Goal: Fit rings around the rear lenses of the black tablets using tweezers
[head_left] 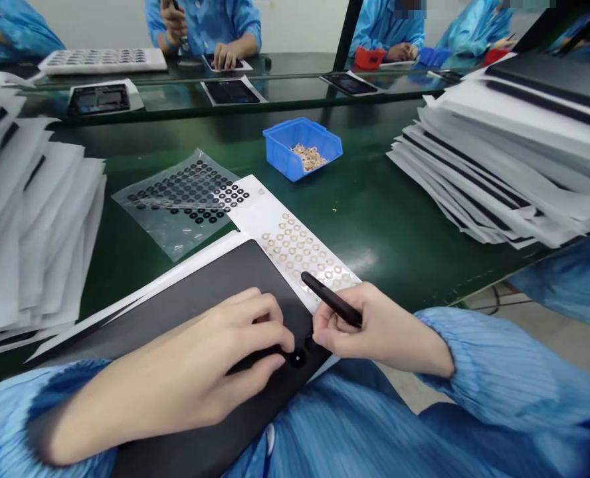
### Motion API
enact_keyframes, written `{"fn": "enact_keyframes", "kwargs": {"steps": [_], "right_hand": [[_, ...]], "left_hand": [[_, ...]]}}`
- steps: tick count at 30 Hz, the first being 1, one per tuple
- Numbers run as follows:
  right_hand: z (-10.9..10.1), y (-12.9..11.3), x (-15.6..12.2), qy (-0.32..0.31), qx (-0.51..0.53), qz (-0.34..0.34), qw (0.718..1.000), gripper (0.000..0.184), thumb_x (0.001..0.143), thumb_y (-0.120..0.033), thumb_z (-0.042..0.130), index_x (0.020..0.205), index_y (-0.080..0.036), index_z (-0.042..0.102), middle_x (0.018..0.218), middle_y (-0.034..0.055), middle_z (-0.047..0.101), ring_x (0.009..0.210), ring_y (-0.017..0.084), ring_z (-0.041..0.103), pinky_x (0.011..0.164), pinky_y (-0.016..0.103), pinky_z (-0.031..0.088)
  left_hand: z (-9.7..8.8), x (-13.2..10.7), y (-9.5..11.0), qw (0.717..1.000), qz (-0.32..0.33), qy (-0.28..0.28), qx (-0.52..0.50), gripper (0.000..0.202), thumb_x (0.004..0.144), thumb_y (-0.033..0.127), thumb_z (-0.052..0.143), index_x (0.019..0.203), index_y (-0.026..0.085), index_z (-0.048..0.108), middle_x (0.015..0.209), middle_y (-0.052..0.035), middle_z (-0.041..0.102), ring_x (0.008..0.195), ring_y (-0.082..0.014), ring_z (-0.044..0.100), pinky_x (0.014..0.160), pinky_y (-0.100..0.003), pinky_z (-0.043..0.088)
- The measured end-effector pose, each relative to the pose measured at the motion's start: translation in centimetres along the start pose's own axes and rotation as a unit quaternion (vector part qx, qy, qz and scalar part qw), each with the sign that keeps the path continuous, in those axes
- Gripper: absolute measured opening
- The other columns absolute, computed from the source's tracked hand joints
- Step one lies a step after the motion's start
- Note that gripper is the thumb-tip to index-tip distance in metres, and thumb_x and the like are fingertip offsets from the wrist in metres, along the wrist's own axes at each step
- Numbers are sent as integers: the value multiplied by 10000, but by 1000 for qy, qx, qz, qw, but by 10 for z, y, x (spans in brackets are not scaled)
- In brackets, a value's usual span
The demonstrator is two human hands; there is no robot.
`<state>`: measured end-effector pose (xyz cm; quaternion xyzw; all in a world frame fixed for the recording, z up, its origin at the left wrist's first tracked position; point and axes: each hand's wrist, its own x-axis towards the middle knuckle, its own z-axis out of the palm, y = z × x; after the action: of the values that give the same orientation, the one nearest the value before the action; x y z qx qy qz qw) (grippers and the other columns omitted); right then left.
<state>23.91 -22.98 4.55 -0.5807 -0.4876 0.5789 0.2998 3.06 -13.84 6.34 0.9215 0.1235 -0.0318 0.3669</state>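
Observation:
A dark flat panel (195, 279) lies in front of me, partly over the table's edge. My left hand (230, 345) rests on it, fingers bent and apart, holding nothing; thumb and index fingertip are beside a black ring (297, 358) near the panel's right end. My right hand (355, 325) is closed around a slim black pen-like tool (332, 299); its thick end points up and left, and its working tip is hidden by my fingers. These fingers are close to a second dark round spot on the panel. Beyond lies a white sheet (325, 255) with pale ring stickers.
A clear bag (175, 229) with black rings overlaps the sheet. A blue bin (280, 153) holds small gold-coloured pieces. Paper-interleaved panel stacks stand left (36, 226) and right (494, 166). Behind runs a line carrying panels (232, 91), with co-workers across it.

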Motion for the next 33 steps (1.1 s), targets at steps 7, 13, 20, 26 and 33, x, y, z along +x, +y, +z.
{"fn": "enact_keyframes", "kwargs": {"steps": [7,13,20,26,33], "right_hand": [[5,6,2,38,-27,-6,999,67,634,-73,553,602,-132,549,468,-95,375,434,22,293,416,148,272],[7,2,0,42,-89,-21,995,73,638,-77,541,607,-143,541,509,-74,428,458,37,355,429,152,304],[5,4,-1,35,-155,-68,985,88,711,-129,554,629,-148,529,567,-46,499,509,56,444,471,162,357],[1,-2,0,20,-108,-34,993,83,704,-172,639,674,-134,571,519,-68,470,466,47,408,452,166,353],[0,-15,5,-28,-157,22,987,57,662,-117,622,642,-139,573,511,-67,479,471,53,435,453,161,356]], "left_hand": [[-1,-1,1,999,-1,-36,9,216,930,178,430,1064,280,566,1054,0,488,927,-126,489,787,-200,377],[-1,-1,0,999,0,-43,-6,201,929,173,424,1024,276,568,1035,5,493,928,-134,480,779,-210,371],[-1,0,-1,999,11,-33,-12,216,914,164,455,1052,274,580,1028,-1,509,940,-142,486,783,-214,373],[-1,2,-5,999,9,-37,-9,189,925,185,442,1039,283,556,1044,19,497,934,-124,486,799,-202,355],[0,2,-6,999,11,-37,-13,166,923,198,447,1027,283,544,1051,30,488,972,-124,467,807,-199,354]]}}
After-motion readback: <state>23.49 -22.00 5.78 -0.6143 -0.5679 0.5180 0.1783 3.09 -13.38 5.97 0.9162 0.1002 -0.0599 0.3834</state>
